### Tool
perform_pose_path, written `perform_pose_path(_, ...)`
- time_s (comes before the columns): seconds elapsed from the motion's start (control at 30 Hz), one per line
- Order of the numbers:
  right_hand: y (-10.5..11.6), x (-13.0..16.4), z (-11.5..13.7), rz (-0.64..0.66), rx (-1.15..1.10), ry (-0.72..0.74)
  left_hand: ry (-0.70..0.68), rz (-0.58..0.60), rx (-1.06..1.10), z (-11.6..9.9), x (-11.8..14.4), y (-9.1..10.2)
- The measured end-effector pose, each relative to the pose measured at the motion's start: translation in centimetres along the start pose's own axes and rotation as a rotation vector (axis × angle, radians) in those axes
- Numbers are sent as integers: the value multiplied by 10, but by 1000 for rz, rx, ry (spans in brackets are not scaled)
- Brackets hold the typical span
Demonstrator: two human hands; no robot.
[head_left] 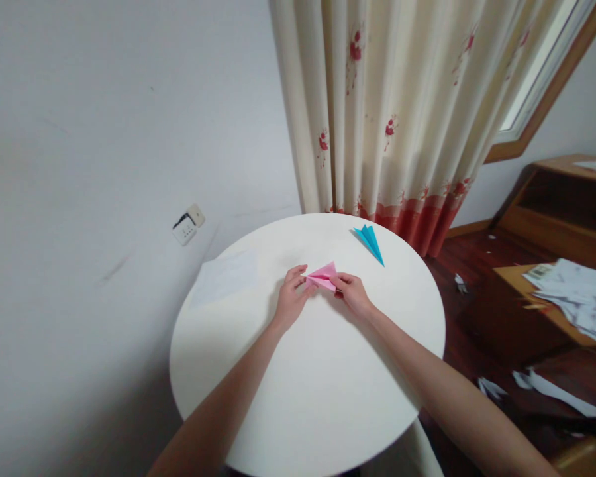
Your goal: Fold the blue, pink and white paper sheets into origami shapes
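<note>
Pink paper [324,275], round white table [308,397], floral curtain [392,112]

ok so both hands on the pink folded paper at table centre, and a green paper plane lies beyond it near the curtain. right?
Not quite: the paper plane is blue, not green. The head view shows the rest as stated: left hand and right hand both pinch the pink folded paper on the round white table, and the plane lies beyond it toward the curtain.
</note>
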State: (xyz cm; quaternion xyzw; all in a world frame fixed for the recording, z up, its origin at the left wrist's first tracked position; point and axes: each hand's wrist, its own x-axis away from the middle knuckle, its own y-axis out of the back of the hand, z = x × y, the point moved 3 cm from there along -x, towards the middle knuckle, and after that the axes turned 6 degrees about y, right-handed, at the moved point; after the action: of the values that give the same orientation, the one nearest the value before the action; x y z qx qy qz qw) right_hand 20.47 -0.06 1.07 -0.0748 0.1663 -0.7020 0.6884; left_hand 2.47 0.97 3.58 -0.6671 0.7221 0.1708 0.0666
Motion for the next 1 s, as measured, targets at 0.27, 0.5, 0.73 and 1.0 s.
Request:
perform_pose_path(0.27,-7,6,0,91,-59,-150,94,-10,177,4,1,-1)
perform_pose_path(0.5,-8,8,2,101,-44,-198,221,-14,275,10,2,-2)
perform_pose_path(0.73,-10,10,0,159,-42,-172,303,-60,350,11,5,-4)
perform_pose_path(1.0,-15,10,7,205,127,-5,201,-19,147,10,4,-3)
